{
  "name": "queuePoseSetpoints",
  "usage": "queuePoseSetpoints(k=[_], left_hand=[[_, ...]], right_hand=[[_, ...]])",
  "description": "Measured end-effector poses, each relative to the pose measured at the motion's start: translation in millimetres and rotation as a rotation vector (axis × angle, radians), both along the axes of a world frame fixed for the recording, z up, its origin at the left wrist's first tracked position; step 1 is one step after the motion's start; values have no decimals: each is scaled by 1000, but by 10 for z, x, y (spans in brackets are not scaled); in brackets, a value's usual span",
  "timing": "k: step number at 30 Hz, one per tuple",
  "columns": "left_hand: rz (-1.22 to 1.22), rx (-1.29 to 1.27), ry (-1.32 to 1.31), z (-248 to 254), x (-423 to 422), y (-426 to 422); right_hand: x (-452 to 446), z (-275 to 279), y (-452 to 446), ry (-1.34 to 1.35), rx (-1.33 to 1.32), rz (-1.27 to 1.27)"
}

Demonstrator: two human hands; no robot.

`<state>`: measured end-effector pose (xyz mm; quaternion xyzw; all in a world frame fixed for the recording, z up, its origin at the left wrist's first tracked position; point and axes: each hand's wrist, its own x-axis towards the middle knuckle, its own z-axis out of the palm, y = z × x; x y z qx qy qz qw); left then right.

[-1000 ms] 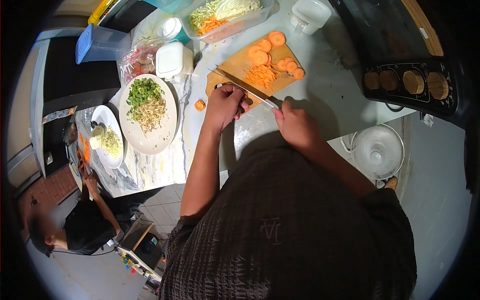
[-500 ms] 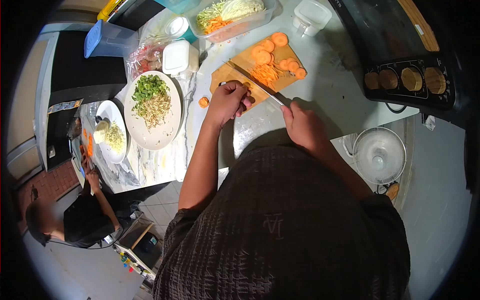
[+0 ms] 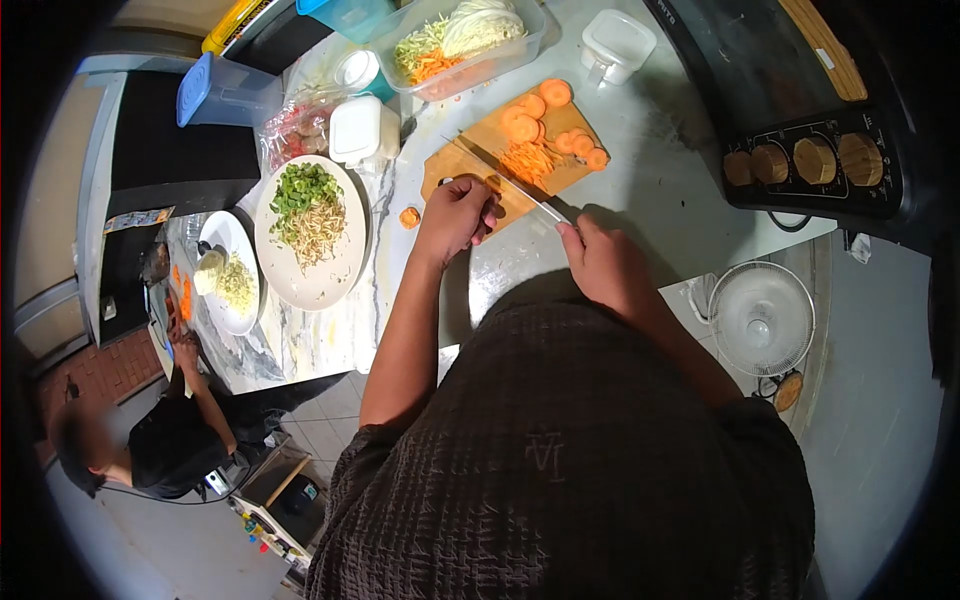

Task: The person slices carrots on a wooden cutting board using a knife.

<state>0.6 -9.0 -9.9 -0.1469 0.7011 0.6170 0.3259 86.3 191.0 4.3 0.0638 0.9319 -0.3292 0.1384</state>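
Note:
My right hand [image 3: 608, 258] grips the handle of a kitchen knife [image 3: 524, 193], whose blade lies slantwise over a wooden cutting board [image 3: 443, 168]. At the board's near left edge, my left hand [image 3: 458, 218] is closed, fingers curled beside the blade. A bit of orange carrot shows by those fingertips; whatever they hold is mostly hidden. Beyond the blade sits a pile of carrot strips [image 3: 527, 163]. Round carrot slices [image 3: 523, 127] lie along the far and right parts of the board. A carrot end [image 3: 409, 217] rests on the counter, left of the board.
A clear tub [image 3: 470, 75] of shredded vegetables stands behind the board, a lidded white container [image 3: 617, 45] to its right. Left are an oval plate [image 3: 330, 275] of greens and sprouts and a white plate [image 3: 236, 318]. An oven [image 3: 800, 110] stands right. Another person [image 3: 180, 440] works at far left.
The camera view has shifted slightly, so the counter items sit a little lower in the picture. Both hands keep nearly the same pose, with the knife still over the board.

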Motion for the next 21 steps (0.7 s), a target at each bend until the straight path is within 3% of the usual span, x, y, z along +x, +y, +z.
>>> queuePoseSetpoints(k=[21], left_hand=[[6, -6, 31, -37, 2, 2]], right_hand=[[16, -28, -30, -62, -69, 59]])
